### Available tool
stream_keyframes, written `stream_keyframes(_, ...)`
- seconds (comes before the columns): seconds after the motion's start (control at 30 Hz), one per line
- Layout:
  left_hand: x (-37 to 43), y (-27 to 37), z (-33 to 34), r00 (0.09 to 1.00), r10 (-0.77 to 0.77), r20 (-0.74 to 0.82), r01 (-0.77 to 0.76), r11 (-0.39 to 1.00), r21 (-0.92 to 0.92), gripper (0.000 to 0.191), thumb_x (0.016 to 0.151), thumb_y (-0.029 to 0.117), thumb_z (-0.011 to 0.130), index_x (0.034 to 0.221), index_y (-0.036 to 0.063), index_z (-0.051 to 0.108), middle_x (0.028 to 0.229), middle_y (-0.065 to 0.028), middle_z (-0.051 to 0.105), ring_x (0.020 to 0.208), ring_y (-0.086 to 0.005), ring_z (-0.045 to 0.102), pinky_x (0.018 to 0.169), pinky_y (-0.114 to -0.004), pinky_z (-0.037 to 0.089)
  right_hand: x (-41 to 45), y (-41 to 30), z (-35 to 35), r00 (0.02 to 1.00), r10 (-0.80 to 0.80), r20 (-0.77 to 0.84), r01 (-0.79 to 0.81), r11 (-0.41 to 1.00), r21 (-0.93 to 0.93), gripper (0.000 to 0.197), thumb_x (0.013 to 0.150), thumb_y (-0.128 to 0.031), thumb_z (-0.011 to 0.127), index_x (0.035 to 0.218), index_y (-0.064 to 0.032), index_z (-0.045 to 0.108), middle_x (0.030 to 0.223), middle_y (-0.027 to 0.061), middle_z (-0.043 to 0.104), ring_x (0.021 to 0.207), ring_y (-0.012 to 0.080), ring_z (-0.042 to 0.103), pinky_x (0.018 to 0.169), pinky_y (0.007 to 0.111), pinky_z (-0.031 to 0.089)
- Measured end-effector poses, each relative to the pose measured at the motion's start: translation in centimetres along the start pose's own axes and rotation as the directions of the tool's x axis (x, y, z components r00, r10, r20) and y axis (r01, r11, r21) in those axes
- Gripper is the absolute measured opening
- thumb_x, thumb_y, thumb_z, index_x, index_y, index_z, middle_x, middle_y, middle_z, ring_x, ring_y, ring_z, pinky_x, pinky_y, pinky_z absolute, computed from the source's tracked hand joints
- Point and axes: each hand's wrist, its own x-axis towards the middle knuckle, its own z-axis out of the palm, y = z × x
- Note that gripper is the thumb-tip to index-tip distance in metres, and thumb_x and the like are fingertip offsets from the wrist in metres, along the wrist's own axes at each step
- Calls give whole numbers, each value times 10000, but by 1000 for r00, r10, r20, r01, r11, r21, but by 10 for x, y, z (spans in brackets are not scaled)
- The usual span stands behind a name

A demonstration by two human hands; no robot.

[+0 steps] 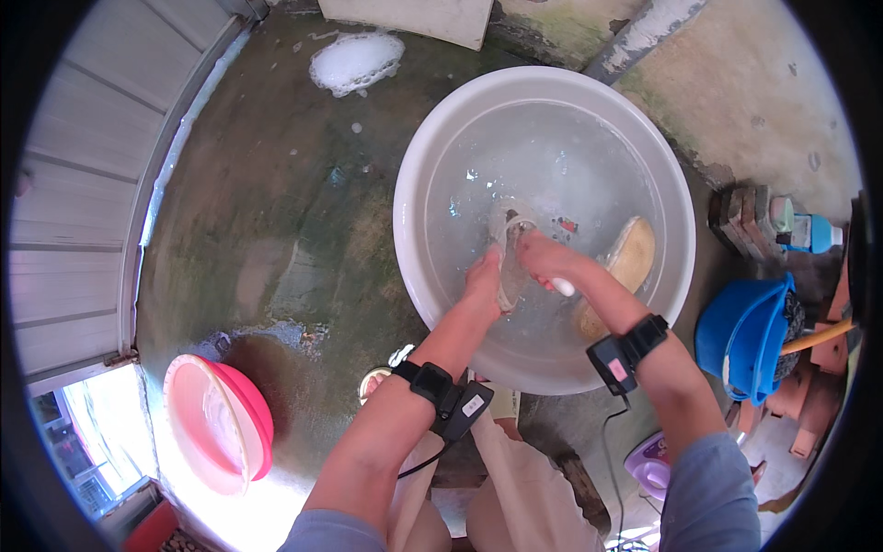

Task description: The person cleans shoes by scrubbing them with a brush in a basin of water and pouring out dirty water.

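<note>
A large white plastic basin (422,172) of cloudy water stands before me. My left hand (485,277) grips the side of a wet, pale shoe (509,279) that lies partly in the water. My right hand (543,255) is closed around a tool with a white handle (563,287), probably a brush; its working end is hidden at the shoe's opening. Right of my hands floats a second shoe (631,255), tan sole showing, partly covered by my right forearm. A small red-and-dark piece (568,225) sits in the water close to my right hand.
A pink basin (262,421) leans on its side at lower left. On the right stand a blue bucket (735,345) with a wooden handle (817,337), bricks (741,217), a blue bottle (817,233) and a purple container (648,462). Foam (356,61) lies on the wet floor (276,172).
</note>
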Motion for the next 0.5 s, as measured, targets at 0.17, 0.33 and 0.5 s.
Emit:
stream_keyframes(0.17,-9,3,4,1000,10,-5,-9,999,39,407,874,472,399,1143,174,465,1018,-67,543,862,-258,534,626,-513,417,16,21,-4,990,98,101,-117,970,212,242,773,-92,489,934,82,535,648,217,577,482,291,588,375,378,437)
stream_keyframes(0.33,0,0,-3,997,-65,52,62,997,54,412,877,473,389,1150,172,457,1066,-77,521,884,-262,531,659,-519,422,61,47,43,922,-314,-228,254,932,-259,252,770,-117,512,920,86,517,774,242,604,567,319,612,482,379,477)
stream_keyframes(0.5,15,-12,1,999,33,10,-32,999,-42,431,888,469,363,1176,157,434,1078,-86,525,893,-283,540,655,-525,434,55,55,38,600,-695,-396,357,676,-645,212,746,-47,462,926,51,518,629,155,542,447,265,535,383,371,428)
